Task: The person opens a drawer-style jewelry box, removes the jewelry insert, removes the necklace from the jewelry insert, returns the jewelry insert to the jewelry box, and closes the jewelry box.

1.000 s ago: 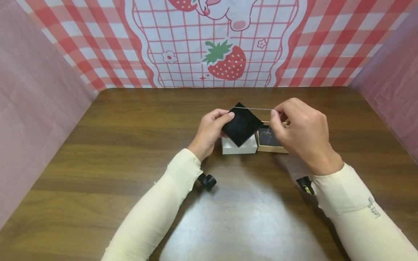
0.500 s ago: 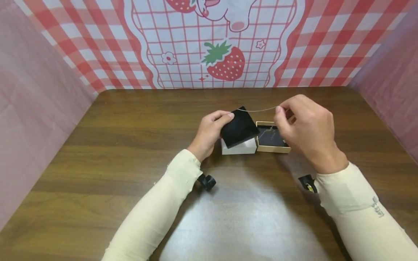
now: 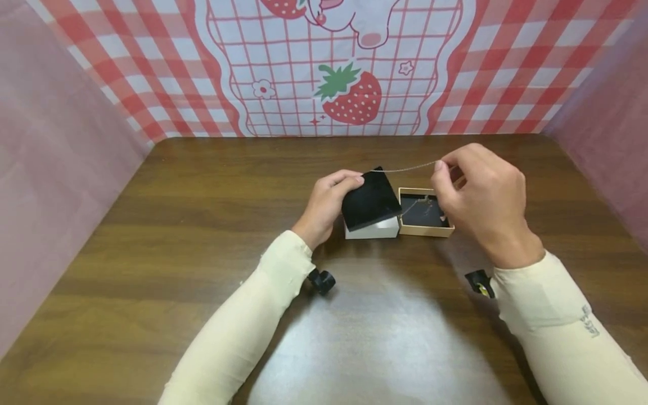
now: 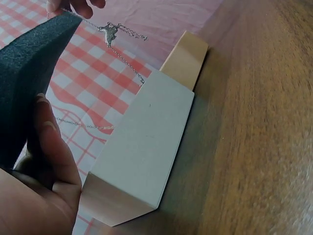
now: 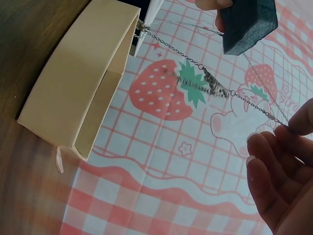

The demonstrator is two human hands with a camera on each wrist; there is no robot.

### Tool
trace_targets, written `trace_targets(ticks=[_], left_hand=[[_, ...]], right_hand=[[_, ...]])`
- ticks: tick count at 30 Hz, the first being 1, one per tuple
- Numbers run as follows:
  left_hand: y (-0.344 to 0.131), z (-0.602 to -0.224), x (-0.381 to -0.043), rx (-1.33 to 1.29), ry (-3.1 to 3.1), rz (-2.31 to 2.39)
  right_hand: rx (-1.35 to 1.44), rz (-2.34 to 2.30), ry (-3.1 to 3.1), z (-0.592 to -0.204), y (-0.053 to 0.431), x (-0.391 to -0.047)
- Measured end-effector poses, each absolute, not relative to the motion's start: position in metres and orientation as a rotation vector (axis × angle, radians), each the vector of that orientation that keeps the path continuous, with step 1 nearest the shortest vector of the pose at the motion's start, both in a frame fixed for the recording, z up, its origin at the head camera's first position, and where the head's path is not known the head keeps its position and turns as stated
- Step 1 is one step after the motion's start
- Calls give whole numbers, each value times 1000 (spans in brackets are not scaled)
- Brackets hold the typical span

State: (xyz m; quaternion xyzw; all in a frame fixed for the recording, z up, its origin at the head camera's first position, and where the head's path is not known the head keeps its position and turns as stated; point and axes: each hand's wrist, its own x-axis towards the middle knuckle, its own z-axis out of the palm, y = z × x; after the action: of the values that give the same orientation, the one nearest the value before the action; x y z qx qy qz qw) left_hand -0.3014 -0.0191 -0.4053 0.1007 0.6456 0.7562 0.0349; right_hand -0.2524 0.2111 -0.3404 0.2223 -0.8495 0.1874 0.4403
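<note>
My left hand (image 3: 324, 205) grips a square black foam pad (image 3: 371, 202) by its left corner, thumb on top. The pad is tilted above a white box (image 3: 377, 229). From the pad's far corner a thin necklace (image 3: 410, 168) runs rightward to my right hand (image 3: 483, 205), which pinches the chain between thumb and fingertips. A second strand hangs lower and carries a textured pendant (image 5: 215, 82); in the head view it overlaps the tan box (image 3: 427, 231). The left wrist view shows the pad's thick edge (image 4: 29, 36) and the chain passing behind the white box.
Side by side on the wooden table (image 3: 202, 236) stand the white box and the tan box, its inside dark. A small ribbon tab (image 5: 59, 160) sticks out of the tan box. Behind the table hangs a checked strawberry cloth (image 3: 349, 98).
My right hand has moved to the right and slightly up, drawing its end of the necklace along. The pad has turned and tilted in my left hand, which otherwise stays in place.
</note>
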Motion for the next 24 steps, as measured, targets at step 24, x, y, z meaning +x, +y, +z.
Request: trace_targets(ticks=[24], left_hand=[[-22,-406,-304,379,1962,2310]], right_hand=[[472,476,-2078,-335,213,-252]])
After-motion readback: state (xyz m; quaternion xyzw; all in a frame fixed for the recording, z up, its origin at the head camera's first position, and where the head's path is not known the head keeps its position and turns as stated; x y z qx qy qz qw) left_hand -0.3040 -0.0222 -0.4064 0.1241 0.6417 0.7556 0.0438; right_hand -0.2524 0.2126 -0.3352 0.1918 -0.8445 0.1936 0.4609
